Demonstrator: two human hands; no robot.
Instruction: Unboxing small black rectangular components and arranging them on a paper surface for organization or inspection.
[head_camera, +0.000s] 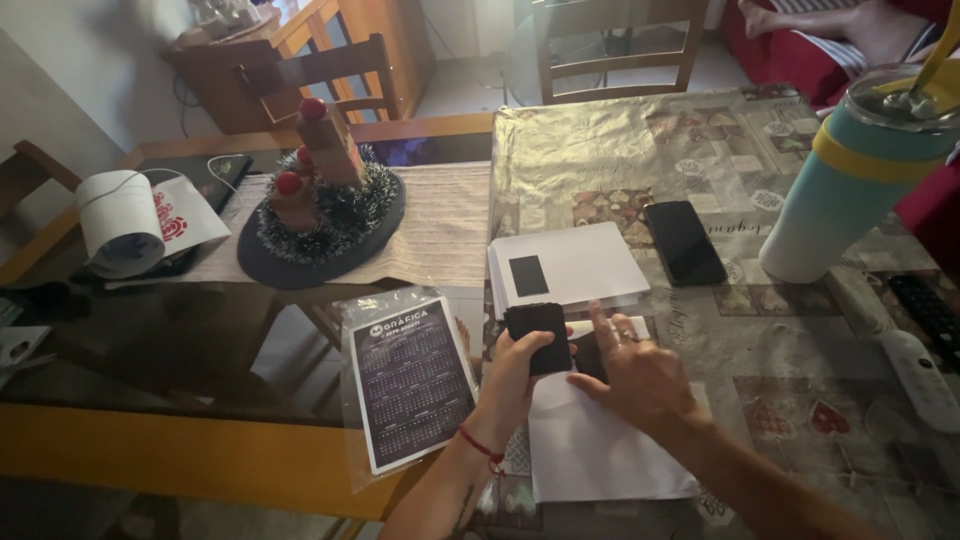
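Left hand (512, 372) comes up from the near edge of the table (800, 330), fingers curled round a small black card (538, 338), thumb on its right side. The card stands close to upright in the grip, its long axis running from the near edge toward the far edge, top end tipped a touch left, flat face toward the camera. It sits right at the seam where the glass half of the table meets the patterned cloth (620, 150).

Right hand (632, 372) lies flat and open just beside it, fingers spread and pressed down on a white envelope (590, 450), index finger stretched toward the far edge. It grips nothing; it only rests there. A dark patch shows between the two hands, too hidden to tell what it is.

Just beyond the card lies a stack of white envelopes (580, 262) with a black rectangle on the top one. Right of the stack, a black phone (684, 242) lies face up, long axis angled toward the far right corner. A tall teal and white tumbler (850, 180) stands at the right edge, a white remote (920, 375) near it. On the glass to the left, a bagged dark calendar (410, 380) and a tinsel centrepiece (322, 215).
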